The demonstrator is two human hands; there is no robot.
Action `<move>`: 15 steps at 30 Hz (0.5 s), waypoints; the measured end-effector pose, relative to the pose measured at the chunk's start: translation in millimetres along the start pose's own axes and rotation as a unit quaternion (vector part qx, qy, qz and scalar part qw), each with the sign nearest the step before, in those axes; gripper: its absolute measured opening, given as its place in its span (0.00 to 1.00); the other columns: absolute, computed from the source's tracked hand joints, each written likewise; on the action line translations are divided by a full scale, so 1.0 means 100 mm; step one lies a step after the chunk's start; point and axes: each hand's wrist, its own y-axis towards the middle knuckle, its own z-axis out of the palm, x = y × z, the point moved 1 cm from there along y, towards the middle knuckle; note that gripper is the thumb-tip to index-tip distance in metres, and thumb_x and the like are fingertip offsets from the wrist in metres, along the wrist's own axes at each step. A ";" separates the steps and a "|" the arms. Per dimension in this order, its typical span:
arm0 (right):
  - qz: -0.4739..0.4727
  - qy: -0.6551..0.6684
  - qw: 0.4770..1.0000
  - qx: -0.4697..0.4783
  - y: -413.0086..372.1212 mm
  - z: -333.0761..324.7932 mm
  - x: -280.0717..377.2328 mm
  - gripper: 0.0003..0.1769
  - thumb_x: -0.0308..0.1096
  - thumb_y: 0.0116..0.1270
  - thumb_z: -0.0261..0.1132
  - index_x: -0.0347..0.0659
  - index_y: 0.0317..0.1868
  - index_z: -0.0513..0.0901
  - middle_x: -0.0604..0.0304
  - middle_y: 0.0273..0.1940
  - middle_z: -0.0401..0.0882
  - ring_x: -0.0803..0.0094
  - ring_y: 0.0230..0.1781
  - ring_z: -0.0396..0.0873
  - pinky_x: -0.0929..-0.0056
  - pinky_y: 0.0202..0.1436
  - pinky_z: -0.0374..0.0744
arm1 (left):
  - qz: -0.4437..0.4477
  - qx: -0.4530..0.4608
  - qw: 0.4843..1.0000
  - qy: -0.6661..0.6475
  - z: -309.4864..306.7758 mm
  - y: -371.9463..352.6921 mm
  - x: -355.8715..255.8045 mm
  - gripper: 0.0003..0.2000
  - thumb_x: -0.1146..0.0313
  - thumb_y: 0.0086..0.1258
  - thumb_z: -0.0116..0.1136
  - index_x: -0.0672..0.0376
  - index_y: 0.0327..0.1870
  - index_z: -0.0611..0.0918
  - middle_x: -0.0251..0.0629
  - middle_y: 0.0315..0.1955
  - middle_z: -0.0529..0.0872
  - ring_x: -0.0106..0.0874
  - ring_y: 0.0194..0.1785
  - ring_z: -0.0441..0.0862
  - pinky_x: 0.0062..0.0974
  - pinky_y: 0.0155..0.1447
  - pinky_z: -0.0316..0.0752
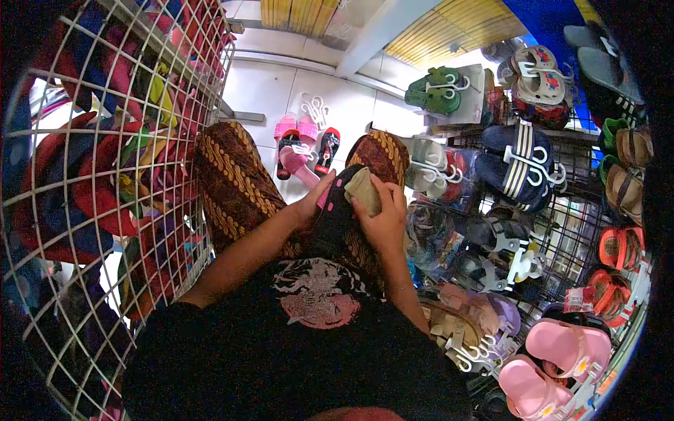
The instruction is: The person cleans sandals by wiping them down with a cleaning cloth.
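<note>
Between my knees, my left hand [310, 208] is closed around the side of a black sandal [335, 216] with pink spots along its edge. Pressed to the sandal's upper end is a folded beige cloth [362, 192], which my right hand [382, 214] grips with bent fingers. On the white floor beyond lie small pink sandals [298, 165] and a black and red pair [327, 151], with white plastic hangers [315, 111] beside them.
A white wire grid [105, 161] with colourful footwear behind it rises at the left. At the right, a dark rack [562, 231] holds many hanging sandals, among them pink clogs [562, 347] and a navy striped pair [516, 167]. A metal frame [365, 43] crosses the top.
</note>
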 end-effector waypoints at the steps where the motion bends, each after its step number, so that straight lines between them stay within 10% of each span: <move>1: -0.012 0.010 1.000 0.013 -0.03 -0.02 -0.01 0.31 0.45 0.55 0.76 0.43 0.59 0.81 0.51 0.48 0.75 0.54 0.51 0.77 0.60 0.56 0.76 | -0.020 0.072 0.995 -0.060 0.05 -0.01 -0.05 0.35 0.33 0.74 0.39 0.56 0.62 0.78 0.39 0.46 0.88 0.31 0.44 0.87 0.31 0.51 0.83; 4: -0.022 0.022 0.999 0.041 -0.05 -0.05 -0.03 0.31 0.45 0.56 0.75 0.43 0.59 0.81 0.52 0.47 0.76 0.54 0.49 0.78 0.61 0.54 0.77 | 0.022 -0.123 0.981 0.148 0.11 -0.11 -0.04 0.36 0.33 0.74 0.38 0.57 0.61 0.79 0.40 0.45 0.88 0.32 0.43 0.87 0.31 0.49 0.83; 15: -0.005 0.022 1.000 -0.012 0.07 0.06 -0.04 0.32 0.46 0.54 0.77 0.42 0.57 0.81 0.51 0.46 0.76 0.53 0.48 0.78 0.58 0.53 0.77 | 0.008 -0.024 0.998 0.052 -0.13 0.01 0.08 0.36 0.33 0.75 0.35 0.59 0.61 0.79 0.42 0.45 0.88 0.33 0.44 0.87 0.31 0.49 0.83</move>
